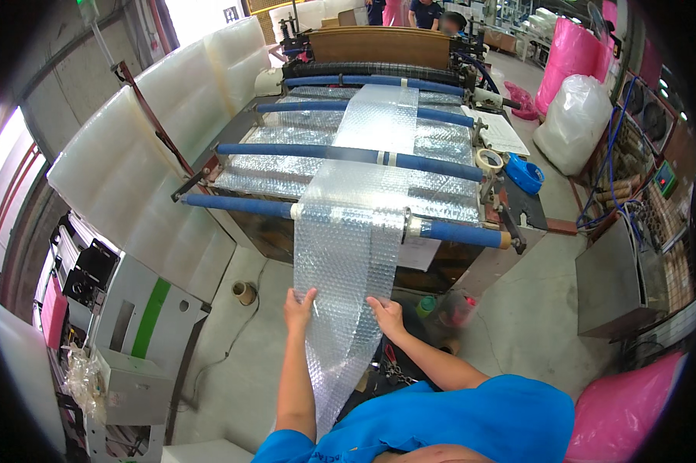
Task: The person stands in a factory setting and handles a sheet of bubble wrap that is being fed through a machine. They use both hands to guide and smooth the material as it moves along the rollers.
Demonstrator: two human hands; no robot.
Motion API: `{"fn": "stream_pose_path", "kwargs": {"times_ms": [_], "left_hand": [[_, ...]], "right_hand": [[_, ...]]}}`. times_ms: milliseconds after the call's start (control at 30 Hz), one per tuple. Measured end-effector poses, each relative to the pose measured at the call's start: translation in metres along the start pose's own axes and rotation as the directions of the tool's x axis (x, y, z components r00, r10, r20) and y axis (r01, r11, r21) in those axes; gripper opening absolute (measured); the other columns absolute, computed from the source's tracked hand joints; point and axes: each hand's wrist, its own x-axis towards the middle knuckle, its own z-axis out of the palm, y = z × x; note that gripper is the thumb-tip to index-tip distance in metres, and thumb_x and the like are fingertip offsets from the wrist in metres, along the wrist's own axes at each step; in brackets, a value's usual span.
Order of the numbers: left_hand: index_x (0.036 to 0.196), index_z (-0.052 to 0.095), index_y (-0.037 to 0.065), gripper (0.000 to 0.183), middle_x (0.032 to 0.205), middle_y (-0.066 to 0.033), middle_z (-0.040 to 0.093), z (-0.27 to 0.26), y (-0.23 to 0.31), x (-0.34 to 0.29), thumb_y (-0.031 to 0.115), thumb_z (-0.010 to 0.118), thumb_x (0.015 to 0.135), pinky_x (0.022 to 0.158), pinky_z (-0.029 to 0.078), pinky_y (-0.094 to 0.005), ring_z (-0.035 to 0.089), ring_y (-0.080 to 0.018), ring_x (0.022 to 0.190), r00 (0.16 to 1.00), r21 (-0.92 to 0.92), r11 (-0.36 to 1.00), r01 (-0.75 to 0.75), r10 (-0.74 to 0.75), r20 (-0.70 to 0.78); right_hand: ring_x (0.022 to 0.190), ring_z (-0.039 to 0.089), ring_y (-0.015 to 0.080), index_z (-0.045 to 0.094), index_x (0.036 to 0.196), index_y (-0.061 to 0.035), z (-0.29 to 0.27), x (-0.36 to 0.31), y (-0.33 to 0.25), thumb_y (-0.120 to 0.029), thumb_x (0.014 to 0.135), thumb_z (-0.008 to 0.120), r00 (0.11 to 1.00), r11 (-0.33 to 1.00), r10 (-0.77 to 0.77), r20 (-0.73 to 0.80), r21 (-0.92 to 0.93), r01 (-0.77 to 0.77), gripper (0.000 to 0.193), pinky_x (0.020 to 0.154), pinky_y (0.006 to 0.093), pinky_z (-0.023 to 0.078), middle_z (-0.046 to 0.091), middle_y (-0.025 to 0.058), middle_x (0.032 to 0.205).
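A long strip of clear bubble wrap (348,247) runs over the blue rollers of a machine and hangs down toward me. Its left edge is pinched in my left hand (298,311), thumb on the upper face. On the opposite edge my right hand (386,316) grips the strip the same way, a little nearer the middle of my body. Below the hands the strip trails past my blue shirt, where its end is hidden. The closest blue roller (240,203) carries the strip between two pale collars.
A tape roll (488,160) and a blue tape dispenser (524,174) lie on the machine's right side. Large bubble wrap rolls (155,139) stand left. A cardboard core (244,292) and a cable are on the floor. A metal cabinet (622,278) stands right, and people are far off.
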Motion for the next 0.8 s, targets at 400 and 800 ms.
{"fn": "stream_pose_path", "kwargs": {"times_ms": [400, 800], "left_hand": [[0.093, 0.044, 0.003, 0.058, 0.080, -0.0196, 0.057, 0.006, -0.002, -0.001, 0.056, 0.055, 0.070, 0.065, 0.040, -0.0432, 0.054, -0.0382, 0.076, 0.999, 0.048, 0.999, 0.004, -0.005, 0.034], [0.095, 0.044, 0.001, 0.049, 0.088, -0.0199, 0.057, 0.011, 0.025, 0.013, 0.045, 0.055, 0.076, 0.069, 0.041, -0.0396, 0.055, -0.0361, 0.082, 0.995, -0.088, 0.992, -0.087, 0.090, 0.036]], "right_hand": [[0.047, 0.042, 0.0037, 0.060, 0.066, -0.0026, -0.001, 0.002, 0.001, -0.032, 0.077, 0.062, 0.999, 0.999, -0.017, -0.040, -0.034, 0.015, 0.031, 0.043, 0.0206, 0.034, 0.047, -0.0033, 0.051], [0.044, 0.042, 0.0059, 0.055, 0.058, -0.0023, -0.006, 0.019, -0.007, -0.038, 0.076, 0.061, 0.991, 0.992, -0.098, -0.087, -0.086, 0.091, 0.041, 0.042, 0.0223, 0.035, 0.046, -0.0022, 0.049]]}}
